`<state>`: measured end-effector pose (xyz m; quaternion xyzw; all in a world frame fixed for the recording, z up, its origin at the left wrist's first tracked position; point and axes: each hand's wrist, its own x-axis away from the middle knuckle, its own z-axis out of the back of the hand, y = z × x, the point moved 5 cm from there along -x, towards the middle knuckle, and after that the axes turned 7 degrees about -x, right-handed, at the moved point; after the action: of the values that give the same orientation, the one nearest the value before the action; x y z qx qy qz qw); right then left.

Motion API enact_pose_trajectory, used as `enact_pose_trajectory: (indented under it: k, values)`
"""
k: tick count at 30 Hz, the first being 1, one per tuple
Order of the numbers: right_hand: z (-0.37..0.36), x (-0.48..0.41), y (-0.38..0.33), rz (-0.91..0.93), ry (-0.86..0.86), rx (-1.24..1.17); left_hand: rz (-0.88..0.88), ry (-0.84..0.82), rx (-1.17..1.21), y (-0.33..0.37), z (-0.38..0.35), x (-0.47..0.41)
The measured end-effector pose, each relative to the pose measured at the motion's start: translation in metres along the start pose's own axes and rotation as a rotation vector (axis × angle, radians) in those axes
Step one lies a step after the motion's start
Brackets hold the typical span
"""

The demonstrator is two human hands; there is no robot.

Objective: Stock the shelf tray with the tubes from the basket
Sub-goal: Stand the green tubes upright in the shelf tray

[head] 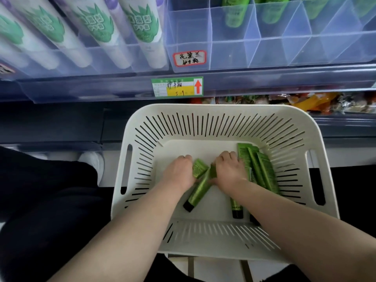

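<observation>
Where the tubes lie: on the floor of the white basket (203, 107), near the person; a stack (257, 169) of green tubes runs along its right side, and a capped tube (236, 208) shows under the right forearm, black cap toward the near wall.
Left hand (179, 171): down in the basket, fingers curled about a crimped tube (198, 167) whose flat end pokes out to the right; the palm side is hidden, so the grip is judged, not seen.
Right hand (228, 169): just right of the left, fingers curled over the far end of a slanted tube (200, 188), its black cap pointing near and left.
Shelf tray (223, 55): clear, divided into compartments, far of the basket; shelved tubes (234, 13) stand in its far cells.
Markers: handwritten label (189, 58) on the tray front; price tag (177, 87) on the shelf edge.
Neighbours: white tubes (140, 23) in the tray to the left.
Step in hand: picking, one tube per hand.
Next move calls for: lifting both tubes clear of the basket rim, carrying them far, and seating each in a near compartment without catching the dividers.
</observation>
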<state>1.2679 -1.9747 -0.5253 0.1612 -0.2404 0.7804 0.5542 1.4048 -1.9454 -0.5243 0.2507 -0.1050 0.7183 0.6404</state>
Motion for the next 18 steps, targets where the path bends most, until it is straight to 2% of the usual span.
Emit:
enact_pose_trajectory:
  k: [3, 5, 9, 12, 14, 18]
  values:
    - [0.007, 0.000, -0.008, 0.042, -0.032, -0.250, 0.017, -0.007, 0.012, -0.005, 0.001, 0.001]
    - [0.011, 0.001, -0.018, 0.116, -0.076, -0.317, 0.028, -0.025, 0.014, -0.007, 0.003, 0.001]
    - [0.016, 0.003, -0.037, 0.216, -0.088, -0.182, 0.073, -0.013, 0.061, -0.007, 0.006, 0.002]
    - [0.010, 0.003, -0.043, 0.264, -0.106, -0.066, 0.194, 0.048, 0.161, -0.019, 0.013, 0.003]
    - [0.003, 0.003, -0.041, 0.248, -0.115, 0.021, 0.245, 0.049, 0.194, -0.029, 0.016, 0.005]
    - [-0.006, 0.004, -0.028, 0.117, -0.100, 0.140, 0.236, 0.018, 0.179, -0.039, 0.016, 0.006]
